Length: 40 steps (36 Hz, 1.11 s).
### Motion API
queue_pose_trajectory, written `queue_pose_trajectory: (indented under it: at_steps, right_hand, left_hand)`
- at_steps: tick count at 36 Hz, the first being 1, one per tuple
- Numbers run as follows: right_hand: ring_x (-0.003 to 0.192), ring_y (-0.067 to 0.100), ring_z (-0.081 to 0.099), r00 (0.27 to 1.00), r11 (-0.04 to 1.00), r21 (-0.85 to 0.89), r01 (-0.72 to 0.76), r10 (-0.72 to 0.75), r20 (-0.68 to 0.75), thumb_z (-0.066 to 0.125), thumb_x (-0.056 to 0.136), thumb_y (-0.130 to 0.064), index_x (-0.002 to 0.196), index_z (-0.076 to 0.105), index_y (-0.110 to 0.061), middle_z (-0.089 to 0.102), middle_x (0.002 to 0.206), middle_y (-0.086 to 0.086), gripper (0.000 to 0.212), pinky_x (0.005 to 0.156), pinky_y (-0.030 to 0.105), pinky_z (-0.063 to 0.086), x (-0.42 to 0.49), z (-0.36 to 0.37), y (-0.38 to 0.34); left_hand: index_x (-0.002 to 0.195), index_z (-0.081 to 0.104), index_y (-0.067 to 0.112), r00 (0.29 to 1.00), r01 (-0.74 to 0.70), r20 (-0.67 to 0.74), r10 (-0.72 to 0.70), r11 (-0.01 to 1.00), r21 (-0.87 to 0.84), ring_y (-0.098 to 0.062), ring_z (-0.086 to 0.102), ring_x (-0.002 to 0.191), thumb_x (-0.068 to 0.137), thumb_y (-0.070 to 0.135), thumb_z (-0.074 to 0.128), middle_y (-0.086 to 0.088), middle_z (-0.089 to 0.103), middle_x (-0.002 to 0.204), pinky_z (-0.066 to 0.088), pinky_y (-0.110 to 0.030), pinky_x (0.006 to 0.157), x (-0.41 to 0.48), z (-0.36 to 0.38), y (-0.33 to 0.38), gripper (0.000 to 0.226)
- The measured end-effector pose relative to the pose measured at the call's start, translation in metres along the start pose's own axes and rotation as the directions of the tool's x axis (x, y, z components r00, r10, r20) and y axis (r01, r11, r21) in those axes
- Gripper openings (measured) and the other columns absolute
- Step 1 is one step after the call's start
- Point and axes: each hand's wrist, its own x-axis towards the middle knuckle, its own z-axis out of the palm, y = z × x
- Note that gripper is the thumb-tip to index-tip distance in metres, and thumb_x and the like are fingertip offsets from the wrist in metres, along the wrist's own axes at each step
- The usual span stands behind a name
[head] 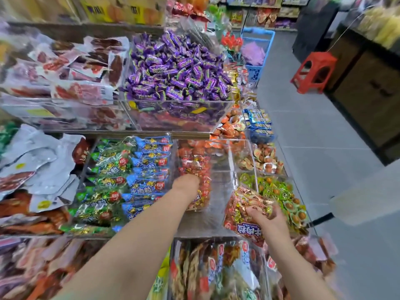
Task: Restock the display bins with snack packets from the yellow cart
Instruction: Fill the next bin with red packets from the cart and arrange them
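purple-wrapped candies point(175, 68), green packets point(104, 182) beside blue packets point(149, 169), a red stool point(313, 72), a blue basket point(257, 53).

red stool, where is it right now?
Head view, upper right: the red stool stands on the grey floor beside the dark counter, right of the blue basket.

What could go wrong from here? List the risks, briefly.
1. The right hand grips the red packet at the clear bin's front right corner. If it slips, it might land among the green snacks beside it.
2. The left hand reaches among the stacked red packets. They could topple across the bin's bare floor.
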Motion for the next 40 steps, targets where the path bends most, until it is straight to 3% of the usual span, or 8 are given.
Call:
queue_pose_trajectory:
  at_steps: [3, 7, 10, 16, 24, 28, 32, 40]
  right_hand:
    - [0.071, -0.008, 0.042, 1.0, 1.0, 0.016, -0.023, 0.022, 0.019, 0.08, 0.063, -0.041, 0.13, 0.043, -0.032, 0.042, 0.089, -0.02, 0.077, 0.067, 0.024, 0.041, 0.004, 0.0, 0.003]
    - [0.084, 0.004, 0.051, 0.999, 1.0, 0.013, -0.023, 0.023, 0.042, 0.08, 0.058, -0.049, 0.143, 0.029, -0.03, 0.046, 0.13, -0.003, 0.101, 0.075, 0.024, 0.043, 0.008, -0.004, 0.009]
    - [0.072, 0.0, 0.061, 0.996, 0.999, 0.018, -0.042, 0.04, 0.077, 0.08, 0.063, -0.043, 0.137, 0.035, -0.031, 0.051, 0.128, -0.002, 0.088, 0.048, 0.009, 0.045, 0.01, -0.007, 0.011]
    - [0.128, 0.029, 0.041, 0.995, 0.999, -0.003, -0.04, 0.041, 0.093, 0.078, 0.054, -0.055, 0.147, 0.018, -0.034, 0.032, 0.149, 0.004, 0.114, 0.098, 0.046, 0.039, 0.008, -0.007, 0.011]
    - [0.129, 0.028, 0.038, 0.992, 0.998, 0.021, -0.055, 0.052, 0.119, 0.078, 0.054, -0.055, 0.148, 0.015, -0.035, 0.029, 0.151, 0.004, 0.115, 0.099, 0.048, 0.038, 0.006, -0.006, 0.011]
    - [0.127, 0.03, 0.043, 0.988, 0.997, 0.038, -0.07, 0.064, 0.14, 0.077, 0.039, -0.064, 0.147, 0.018, -0.035, 0.035, 0.147, 0.006, 0.126, 0.103, 0.053, 0.038, 0.004, -0.005, 0.008]
    - [0.126, 0.03, 0.044, 0.987, 0.995, 0.052, -0.082, 0.074, 0.141, 0.076, 0.035, -0.064, 0.146, 0.018, -0.036, 0.034, 0.147, 0.006, 0.128, 0.102, 0.056, 0.039, 0.002, -0.005, 0.005]
    - [0.125, 0.031, 0.047, 0.984, 0.992, 0.063, -0.11, 0.1, 0.146, 0.082, 0.03, -0.067, 0.144, 0.024, -0.035, 0.042, 0.143, 0.007, 0.132, 0.1, 0.057, 0.042, 0.0, -0.006, 0.004]
  left_hand:
    - [0.119, 0.06, 0.01, 1.0, 0.021, -0.009, -0.021, 0.995, 0.1, -0.031, 0.059, 0.113, 0.088, -0.007, 0.043, -0.013, 0.061, 0.122, 0.048, -0.039, 0.089, 0.004, 0.008, 0.002, 0.039]
    - [0.122, 0.057, 0.015, 0.998, 0.055, -0.017, -0.053, 0.981, 0.184, -0.028, 0.055, 0.114, 0.087, -0.001, 0.048, -0.009, 0.06, 0.122, 0.046, -0.039, 0.088, 0.006, 0.014, 0.005, 0.04]
    - [0.127, 0.05, 0.015, 0.998, 0.062, -0.014, -0.06, 0.977, 0.206, -0.028, 0.048, 0.117, 0.086, 0.02, 0.061, -0.01, 0.053, 0.126, 0.043, -0.04, 0.092, 0.011, 0.022, 0.004, 0.043]
    - [0.134, 0.037, 0.012, 0.996, 0.085, -0.024, -0.082, 0.942, 0.326, -0.029, 0.034, 0.121, 0.077, 0.038, 0.07, -0.013, 0.036, 0.133, 0.033, -0.04, 0.099, 0.016, 0.04, 0.006, 0.071]
    - [0.127, 0.032, 0.018, 0.984, 0.125, -0.164, -0.071, 0.929, 0.347, -0.03, 0.033, 0.118, 0.072, 0.031, 0.068, -0.011, 0.033, 0.127, 0.023, -0.046, 0.106, 0.024, 0.035, 0.005, 0.067]
    - [0.146, -0.005, 0.019, 0.99, -0.01, -0.125, 0.068, 0.909, 0.417, -0.041, -0.002, 0.142, 0.076, 0.021, 0.06, -0.016, -0.003, 0.15, -0.008, -0.056, 0.114, 0.025, 0.047, 0.007, 0.095]
    - [0.148, -0.023, 0.024, 0.974, -0.189, -0.006, 0.227, 0.825, 0.532, -0.041, -0.029, 0.139, 0.089, 0.03, 0.052, -0.015, -0.027, 0.155, -0.022, -0.058, 0.107, 0.03, 0.057, 0.014, 0.096]
    - [0.142, -0.035, 0.022, 0.996, -0.003, -0.072, 0.043, 0.875, 0.483, -0.036, -0.03, 0.14, 0.082, 0.049, 0.064, -0.008, -0.037, 0.152, -0.021, -0.062, 0.105, 0.04, 0.055, -0.003, 0.119]
